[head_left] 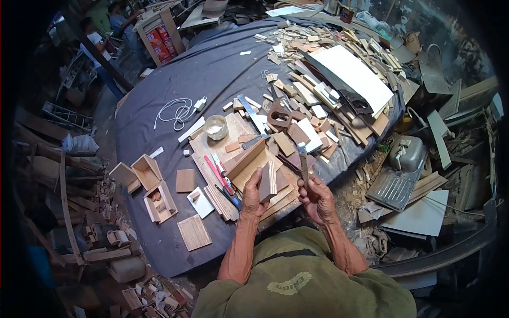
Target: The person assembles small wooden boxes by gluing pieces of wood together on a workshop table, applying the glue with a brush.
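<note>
Containers first: a small round cup (216, 127) sits on the dark cloth-covered table (159, 79), with something white and pasty in the bottom. To the left are three open-topped little wooden boxes, pale and square-cornered. The top box (147, 170) shows only bare wood inside, the flatter box (124, 175) lies just beside it, and the lower box (160, 203) has a small brownish lump in it.

Now the hands, at the near edge of the table. The left hand (253, 196) is closed around a plywood block (268, 181), thumb on one face and fingers behind. The block stands upright, just above a stack of flat boards (249, 161). The right hand (317, 196) is clenched on the bottom of a narrow grey strip (303, 159) that points straight up, just beside the block but not touching it. It may be a file or a blade; it's too small to tell.

A red-handled tool (217, 175) lies beside the boards, with a ridged slatted panel (194, 232) lower down. A coiled white cable (180, 111) lies on the cloth. Further back is a heap of wood offcuts (307, 47) and a smooth white sheet (358, 77).
</note>
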The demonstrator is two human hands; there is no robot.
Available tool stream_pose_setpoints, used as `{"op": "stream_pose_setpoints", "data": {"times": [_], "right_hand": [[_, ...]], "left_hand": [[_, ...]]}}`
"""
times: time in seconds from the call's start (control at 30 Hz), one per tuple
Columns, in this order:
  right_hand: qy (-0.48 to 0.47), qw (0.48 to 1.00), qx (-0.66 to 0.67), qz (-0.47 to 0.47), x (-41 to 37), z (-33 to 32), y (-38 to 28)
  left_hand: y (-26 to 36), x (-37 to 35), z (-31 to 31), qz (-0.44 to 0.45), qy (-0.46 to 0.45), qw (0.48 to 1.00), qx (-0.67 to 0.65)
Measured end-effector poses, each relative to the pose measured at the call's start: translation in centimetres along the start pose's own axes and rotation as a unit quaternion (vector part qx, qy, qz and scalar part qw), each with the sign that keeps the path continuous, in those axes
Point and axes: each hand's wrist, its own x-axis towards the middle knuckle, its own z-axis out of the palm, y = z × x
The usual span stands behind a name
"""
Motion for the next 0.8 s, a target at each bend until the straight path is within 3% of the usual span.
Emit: {"op": "stream_pose_setpoints", "data": {"times": [0.13, 0.33, 0.43, 0.53, 0.7, 0.8], "right_hand": [[-0.004, 1.000, -0.016, 0.014, 1.3, -0.7, -0.2], [-0.003, 0.999, -0.036, 0.024, 3.0, -2.0, -1.5], [0.003, 0.996, -0.086, 0.007, 4.0, -2.9, -2.1], [0.067, 0.990, -0.122, -0.007, 5.4, -3.0, -2.2], [0.092, 0.990, -0.103, -0.031, 6.9, -3.8, -3.8], [0.121, 0.985, -0.112, -0.060, 7.6, -4.9, -5.5]], "left_hand": [[-0.4, 1.0, -0.2, -0.001, -0.024, 1.000, -0.011], [-2.3, 2.9, 0.9, 0.040, 0.036, 0.998, 0.020], [-3.2, 3.5, 1.4, 0.109, 0.019, 0.992, 0.063], [-3.9, 4.0, 3.8, 0.164, 0.062, 0.980, 0.091], [-5.8, 7.7, 5.7, 0.240, 0.075, 0.940, 0.230], [-6.6, 9.2, 8.0, 0.206, 0.047, 0.935, 0.285]]}}
